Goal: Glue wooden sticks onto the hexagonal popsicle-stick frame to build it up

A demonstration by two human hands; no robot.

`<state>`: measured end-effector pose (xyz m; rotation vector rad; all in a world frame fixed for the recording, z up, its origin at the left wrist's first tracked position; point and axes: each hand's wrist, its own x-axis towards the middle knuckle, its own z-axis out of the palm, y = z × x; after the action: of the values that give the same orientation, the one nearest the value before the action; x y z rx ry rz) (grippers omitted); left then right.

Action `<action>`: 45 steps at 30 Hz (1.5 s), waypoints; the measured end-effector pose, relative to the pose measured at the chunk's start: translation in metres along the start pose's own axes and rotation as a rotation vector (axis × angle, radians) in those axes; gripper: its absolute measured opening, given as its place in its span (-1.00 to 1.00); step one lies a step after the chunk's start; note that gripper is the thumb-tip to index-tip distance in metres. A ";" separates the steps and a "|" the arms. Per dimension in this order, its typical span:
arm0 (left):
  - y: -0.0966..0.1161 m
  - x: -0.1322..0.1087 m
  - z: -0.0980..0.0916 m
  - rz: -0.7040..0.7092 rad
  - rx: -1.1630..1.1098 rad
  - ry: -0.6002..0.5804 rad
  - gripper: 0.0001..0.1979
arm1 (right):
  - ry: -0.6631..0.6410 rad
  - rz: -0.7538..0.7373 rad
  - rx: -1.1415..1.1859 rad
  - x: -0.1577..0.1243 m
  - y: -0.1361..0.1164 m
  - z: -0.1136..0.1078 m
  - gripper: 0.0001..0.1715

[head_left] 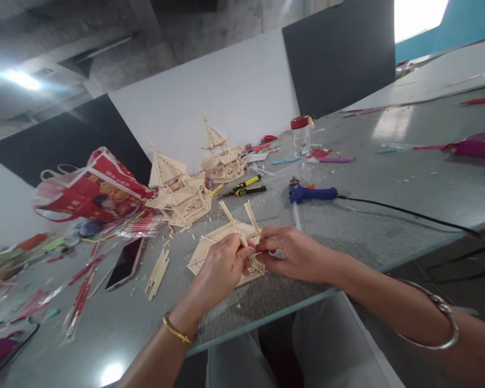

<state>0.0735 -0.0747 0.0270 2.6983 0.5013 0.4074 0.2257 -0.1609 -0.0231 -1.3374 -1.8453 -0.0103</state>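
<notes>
A flat frame of thin wooden sticks [206,249] lies at the table's near edge, with a few sticks standing up from its far side. Over its right part, my left hand [225,258] is closed, thumb and fingers pinching a short pale wooden stick [243,242]. My right hand [288,250] meets it from the right, its fingertips pinched together at the frame's right edge. Whatever sits between those right fingertips is too small and covered to name. The hands hide part of the frame beneath them.
Two stick-built pagoda models [181,196] stand behind. Yellow-black pliers [244,186], a blue glue gun [313,193] with a cord and a red-lidded jar [301,137] are beyond my hands. A phone [125,263], loose sticks [158,274] and a red bag [92,188] lie left.
</notes>
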 end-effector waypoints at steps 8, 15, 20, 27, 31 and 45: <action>0.000 -0.001 0.002 -0.009 -0.024 0.029 -0.85 | -0.061 0.000 0.051 0.001 0.002 0.003 -0.74; 0.001 -0.004 0.005 -0.016 -0.040 0.055 -0.85 | -0.139 0.022 0.125 0.002 0.001 0.003 -0.72; 0.000 -0.004 0.006 -0.005 -0.056 0.060 -0.86 | -0.148 0.032 0.133 0.001 0.001 0.003 -0.72; 0.001 -0.003 0.006 -0.021 -0.075 0.053 -0.87 | -0.143 0.052 0.132 0.000 0.002 0.004 -0.71; 0.000 -0.003 0.007 -0.025 -0.081 0.049 -0.87 | -0.141 0.043 0.150 0.000 0.004 0.006 -0.74; -0.003 -0.003 0.009 -0.011 -0.076 0.068 -0.87 | -0.151 0.056 0.200 0.000 0.008 0.010 -0.75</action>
<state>0.0728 -0.0763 0.0168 2.6149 0.5082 0.5061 0.2257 -0.1532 -0.0325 -1.2770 -1.8773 0.3048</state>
